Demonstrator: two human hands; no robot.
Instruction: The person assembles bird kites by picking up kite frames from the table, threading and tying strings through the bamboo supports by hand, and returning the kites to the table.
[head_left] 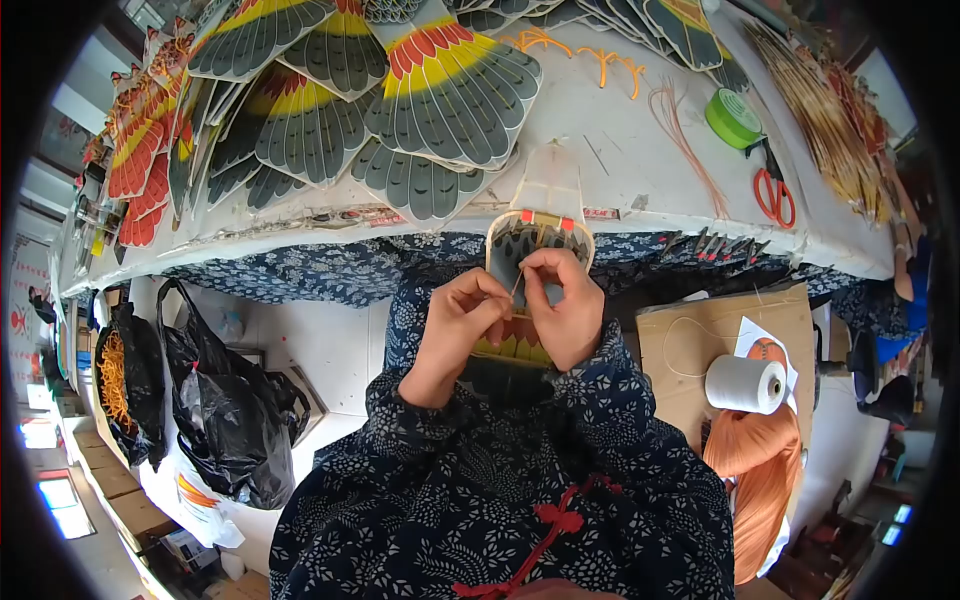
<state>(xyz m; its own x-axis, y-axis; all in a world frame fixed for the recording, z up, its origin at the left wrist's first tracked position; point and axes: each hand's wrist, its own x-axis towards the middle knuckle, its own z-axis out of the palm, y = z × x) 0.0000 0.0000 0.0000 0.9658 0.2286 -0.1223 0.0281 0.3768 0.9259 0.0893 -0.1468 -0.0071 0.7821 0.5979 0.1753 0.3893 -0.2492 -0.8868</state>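
My left hand and my right hand meet in front of my chest, each closed in a pinch. A thin, light strand runs between their fingertips; whether it is thread or a fine strip I cannot tell. Just beneath and beyond them is a painted kite piece in dark grey with a thin bent frame around its edge and red bits near the top. It leans against the table edge, and my hands hide its middle. Yellow and red painted parts show below my fingers.
Painted tail-shaped kite panels are piled on the white table. Green tape, red-handled scissors and thin sticks lie right. A white thread spool rests on cardboard; black plastic bags hang left.
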